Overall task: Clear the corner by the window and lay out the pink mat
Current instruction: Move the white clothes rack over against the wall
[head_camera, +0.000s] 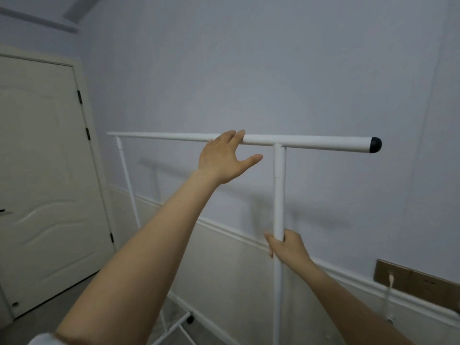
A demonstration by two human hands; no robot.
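A person's left hand (224,158) rests with straight fingers on the rack (278,195)'s level top bar; the right hand (286,245) grips the nearer upright (1 of 2).

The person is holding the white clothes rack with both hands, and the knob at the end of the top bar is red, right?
Not quite. The head view shows the cap at the end of the top bar is black, not red. The rest holds: the left hand is on the top bar of the white clothes rack and the right hand grips its upright pole.
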